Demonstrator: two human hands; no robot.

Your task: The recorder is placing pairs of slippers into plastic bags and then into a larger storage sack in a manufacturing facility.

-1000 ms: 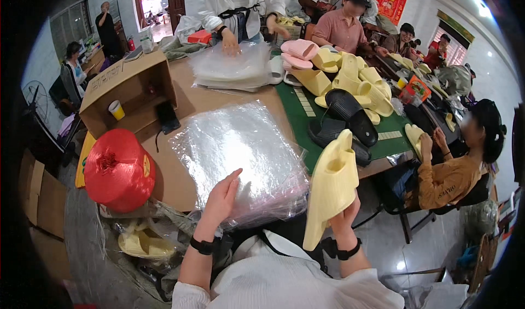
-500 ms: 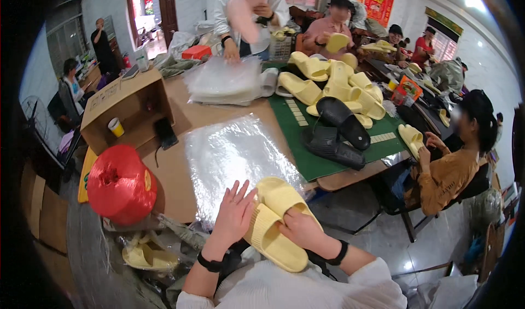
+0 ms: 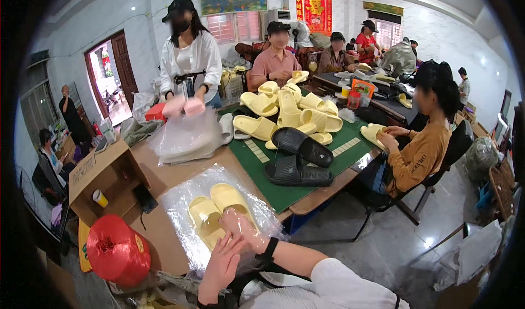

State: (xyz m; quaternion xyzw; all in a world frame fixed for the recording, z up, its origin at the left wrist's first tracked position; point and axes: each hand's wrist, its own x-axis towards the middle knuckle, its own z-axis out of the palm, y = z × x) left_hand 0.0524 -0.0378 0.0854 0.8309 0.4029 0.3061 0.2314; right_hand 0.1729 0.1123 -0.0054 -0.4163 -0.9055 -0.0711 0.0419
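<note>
Near the worktop's front edge, yellow slippers are lying partly beneath the right hand, whose grip I cannot tell; the left hand is holding fingers apart.

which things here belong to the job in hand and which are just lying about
Apparently in the job:
- pale yellow ridged slippers at the right hand
- shiny clear plastic film near the left hand

Seemingly lying about:
- open brown cardboard box
- yellow-and-white cup inside it
- flat black phone near it
</note>
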